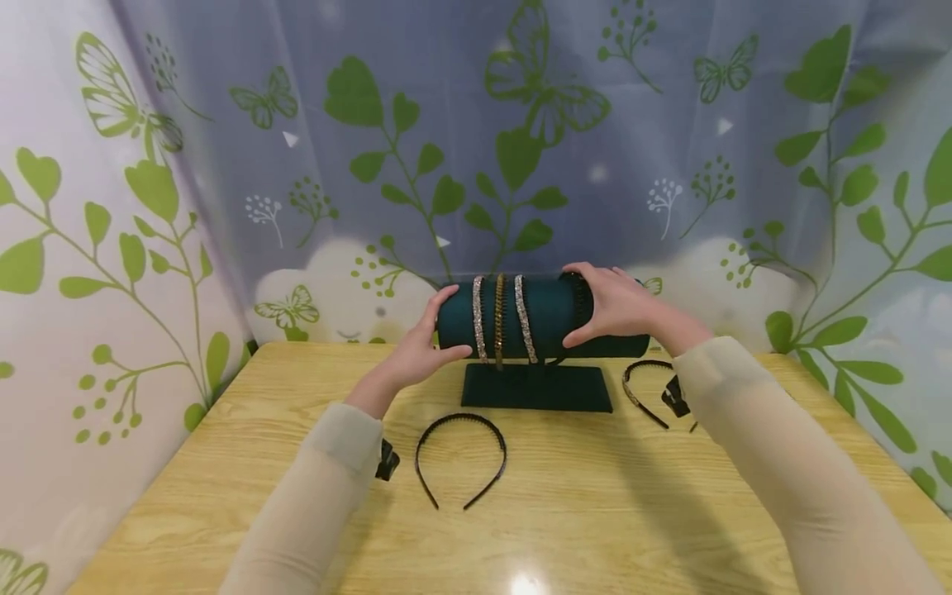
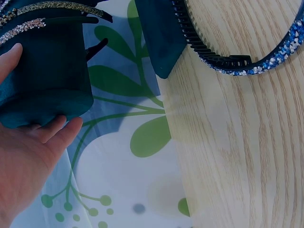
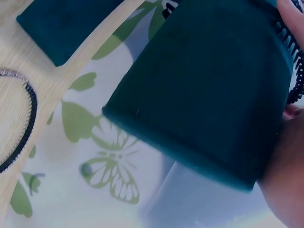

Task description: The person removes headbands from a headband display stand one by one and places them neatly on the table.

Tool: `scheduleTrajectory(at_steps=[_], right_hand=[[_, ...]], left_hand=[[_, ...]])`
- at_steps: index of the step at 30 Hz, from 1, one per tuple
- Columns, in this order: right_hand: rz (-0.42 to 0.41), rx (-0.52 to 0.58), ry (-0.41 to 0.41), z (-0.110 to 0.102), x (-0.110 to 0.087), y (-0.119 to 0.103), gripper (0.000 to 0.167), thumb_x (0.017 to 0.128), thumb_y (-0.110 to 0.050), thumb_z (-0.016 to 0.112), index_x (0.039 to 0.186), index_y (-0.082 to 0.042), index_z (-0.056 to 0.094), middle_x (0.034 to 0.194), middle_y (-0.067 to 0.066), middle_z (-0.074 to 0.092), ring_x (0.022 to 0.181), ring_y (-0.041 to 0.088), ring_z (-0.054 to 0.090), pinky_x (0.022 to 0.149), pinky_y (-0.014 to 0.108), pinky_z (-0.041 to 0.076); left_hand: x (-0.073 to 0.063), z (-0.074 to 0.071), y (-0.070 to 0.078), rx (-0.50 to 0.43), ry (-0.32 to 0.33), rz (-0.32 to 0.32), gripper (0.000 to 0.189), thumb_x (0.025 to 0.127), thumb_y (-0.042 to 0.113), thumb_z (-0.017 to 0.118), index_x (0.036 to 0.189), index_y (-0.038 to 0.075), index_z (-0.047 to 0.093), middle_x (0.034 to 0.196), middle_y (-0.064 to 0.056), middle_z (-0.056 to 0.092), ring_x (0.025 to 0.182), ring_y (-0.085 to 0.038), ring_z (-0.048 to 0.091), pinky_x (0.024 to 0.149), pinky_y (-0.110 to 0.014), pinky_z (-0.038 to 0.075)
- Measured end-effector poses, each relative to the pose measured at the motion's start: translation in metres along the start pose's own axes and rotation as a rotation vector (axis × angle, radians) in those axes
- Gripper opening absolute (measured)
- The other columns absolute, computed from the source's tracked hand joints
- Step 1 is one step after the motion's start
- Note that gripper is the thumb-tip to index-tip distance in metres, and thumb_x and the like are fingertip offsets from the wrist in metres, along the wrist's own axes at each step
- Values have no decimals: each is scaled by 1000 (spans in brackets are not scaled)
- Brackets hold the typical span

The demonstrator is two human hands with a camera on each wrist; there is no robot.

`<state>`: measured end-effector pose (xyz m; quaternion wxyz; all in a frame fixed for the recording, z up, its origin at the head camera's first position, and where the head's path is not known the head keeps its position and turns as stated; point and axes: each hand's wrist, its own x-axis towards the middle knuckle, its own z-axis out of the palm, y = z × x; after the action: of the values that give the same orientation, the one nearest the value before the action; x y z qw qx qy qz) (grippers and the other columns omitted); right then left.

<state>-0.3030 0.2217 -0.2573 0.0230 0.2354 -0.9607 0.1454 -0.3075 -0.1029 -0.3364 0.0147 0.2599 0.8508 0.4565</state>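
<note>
A dark green headband display stand has a padded roll (image 1: 549, 318) above a flat base (image 1: 535, 388). Two silver glittery headbands (image 1: 478, 318) and a gold one (image 1: 499, 322) circle the roll's left half. My left hand (image 1: 412, 354) grips the roll's left end, thumb in front and fingers behind. Toward the other end, my right hand (image 1: 621, 304) holds a black toothed headband (image 3: 297, 71) around the roll, thumb low in front and fingertips over the top. Much of that headband is hidden by the hand.
A headband with blue and white stones (image 2: 280, 58) lies on the wooden table (image 1: 565, 512) in front of the stand. Another headband (image 1: 632, 395) lies at the right, partly behind the right sleeve (image 1: 751, 421). A leaf-patterned curtain (image 1: 416, 124) hangs behind the table.
</note>
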Motion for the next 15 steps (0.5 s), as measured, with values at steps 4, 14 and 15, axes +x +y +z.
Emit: scheduleTrajectory(at_steps=[4, 14, 15], right_hand=[[24, 28, -2, -4, -8, 10, 113, 68, -55, 84, 150, -5, 26, 148, 24, 35, 133, 46, 32, 109, 61, 14], [74, 216, 33, -9, -27, 36, 107, 72, -42, 87, 150, -5, 23, 149, 27, 28, 135, 46, 29, 101, 62, 30], [79, 229, 39, -8, -28, 38, 108, 72, -41, 87, 151, -5, 23, 150, 27, 26, 136, 46, 27, 102, 62, 29]], left_hand=[[1, 0, 0, 2, 0, -6, 88, 92, 29, 70, 152, 43, 7, 161, -13, 4, 139, -44, 25, 102, -61, 32], [1, 1, -1, -7, 5, -18, 87, 92, 29, 69, 151, 46, 7, 161, -12, 3, 138, -44, 25, 102, -61, 33], [1, 1, 0, -6, 4, -18, 87, 92, 29, 69, 151, 46, 7, 161, -13, 4, 138, -44, 26, 102, -61, 33]])
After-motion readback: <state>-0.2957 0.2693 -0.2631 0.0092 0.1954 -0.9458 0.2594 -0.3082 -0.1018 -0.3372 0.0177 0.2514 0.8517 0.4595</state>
